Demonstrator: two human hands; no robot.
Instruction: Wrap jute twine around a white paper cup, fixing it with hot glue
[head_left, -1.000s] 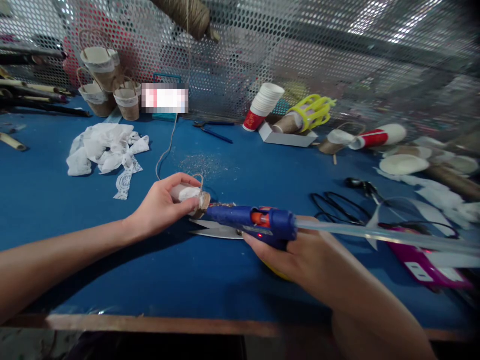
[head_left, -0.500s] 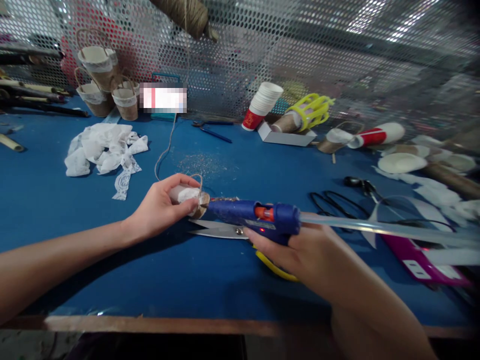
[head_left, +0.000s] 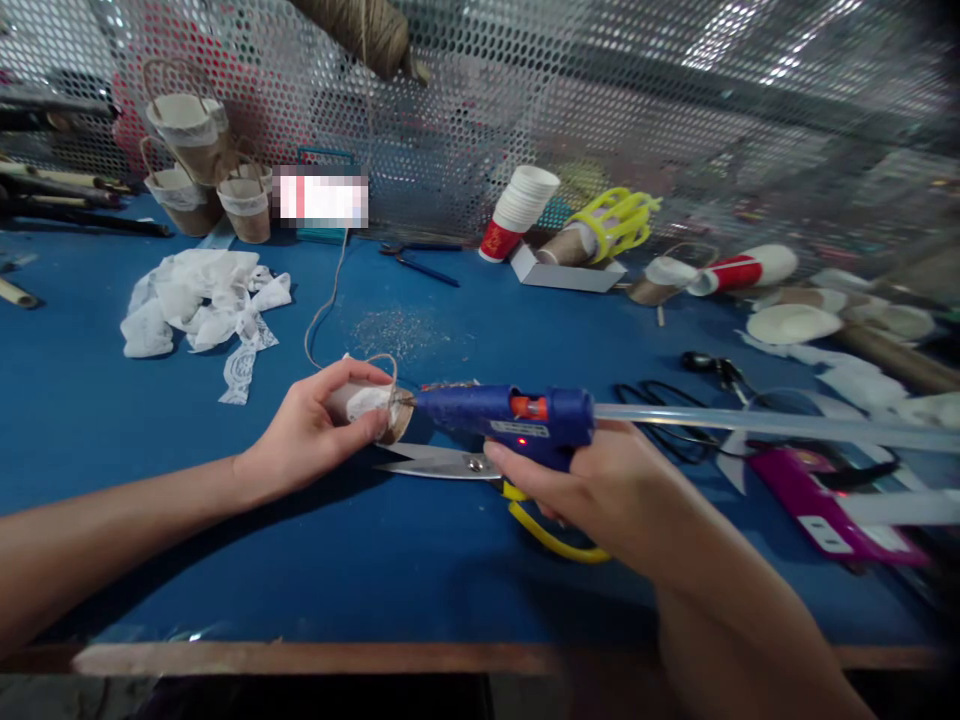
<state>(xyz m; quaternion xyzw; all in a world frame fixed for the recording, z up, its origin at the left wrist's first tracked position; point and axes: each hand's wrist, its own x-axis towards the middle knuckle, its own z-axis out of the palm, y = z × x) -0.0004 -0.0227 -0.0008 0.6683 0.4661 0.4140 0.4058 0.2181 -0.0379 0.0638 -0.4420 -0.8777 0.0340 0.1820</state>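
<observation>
My left hand (head_left: 307, 430) is wrapped round a small brown paper cup (head_left: 395, 418) with white lace on it, tipped on its side. A loop of twine stands up at the cup. My right hand (head_left: 592, 475) grips a blue glue gun (head_left: 480, 410), its nozzle at the cup's edge beside my left fingertips. A long clear glue stick (head_left: 712, 420) sticks out of the gun's back, and a small red light glows on its side. Beneath the gun lie scissors (head_left: 442, 463) with yellow handles, blades apart.
White lace (head_left: 195, 300) lies heaped at the left, with handled cups (head_left: 199, 155) behind it. Blue pliers (head_left: 424, 262), a stack of paper cups (head_left: 521, 210) and a white box (head_left: 566, 272) stand further back. A purple power strip (head_left: 802, 500) and black cables are at the right.
The glue gun has shifted slightly left and up, and its nozzle now lies over the cup's edge. The cup is turned a little in my left hand. The whole view has shifted slightly.
</observation>
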